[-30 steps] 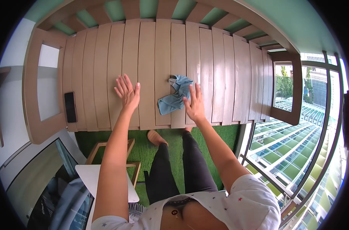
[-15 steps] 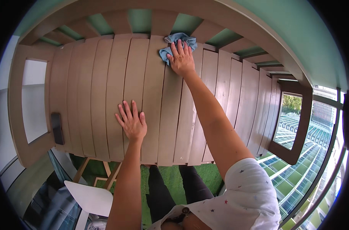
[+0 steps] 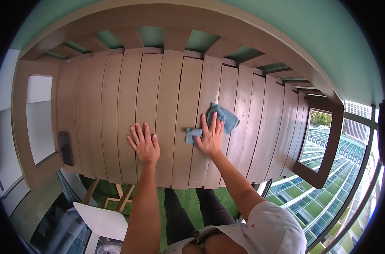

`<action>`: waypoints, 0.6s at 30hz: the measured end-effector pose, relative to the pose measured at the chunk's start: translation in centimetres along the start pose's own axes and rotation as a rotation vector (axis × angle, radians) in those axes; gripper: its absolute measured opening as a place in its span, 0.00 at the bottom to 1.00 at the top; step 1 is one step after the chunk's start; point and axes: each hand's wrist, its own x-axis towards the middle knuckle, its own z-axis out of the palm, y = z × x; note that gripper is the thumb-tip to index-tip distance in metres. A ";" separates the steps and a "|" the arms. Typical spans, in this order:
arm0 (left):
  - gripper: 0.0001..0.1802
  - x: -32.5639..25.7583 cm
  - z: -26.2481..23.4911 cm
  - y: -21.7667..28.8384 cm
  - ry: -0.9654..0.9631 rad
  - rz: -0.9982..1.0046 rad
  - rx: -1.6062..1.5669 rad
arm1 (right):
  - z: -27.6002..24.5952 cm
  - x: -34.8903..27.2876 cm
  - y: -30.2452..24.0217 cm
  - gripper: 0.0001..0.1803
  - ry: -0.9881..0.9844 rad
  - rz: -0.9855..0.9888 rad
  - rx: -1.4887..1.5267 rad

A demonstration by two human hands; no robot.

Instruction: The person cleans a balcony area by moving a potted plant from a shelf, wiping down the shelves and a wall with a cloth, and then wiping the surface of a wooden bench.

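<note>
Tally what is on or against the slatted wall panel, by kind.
Bare hands: 2, left hand and right hand
Blue cloth: 1
Dark flat handle-like piece: 1
Total: 4

Cloth (image 3: 220, 120) on slatted wall (image 3: 171, 93), phone (image 3: 66, 148) far left.

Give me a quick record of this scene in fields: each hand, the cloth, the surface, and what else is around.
left hand: flat on the wall, fingers spread, holding nothing
right hand: pressed flat on the blue cloth
cloth: crumpled, against a plank under the palm
surface: brown wooden plank wall, planks upright
nearby: dark phone at the wall's left edge; white chair below on green turf
</note>
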 end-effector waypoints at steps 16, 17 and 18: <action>0.31 -0.2 0.7 0.1 0.012 -0.006 0.047 | -1.6 -10.7 3.3 0.48 -0.373 -0.149 -0.112; 0.31 -0.4 0.7 -0.7 0.023 -0.015 0.049 | -3.1 -8.0 3.7 0.49 -0.437 -0.118 -0.075; 0.31 -0.3 0.5 -0.9 0.036 -0.012 0.045 | -4.0 -5.0 4.8 0.50 -0.496 -0.078 -0.046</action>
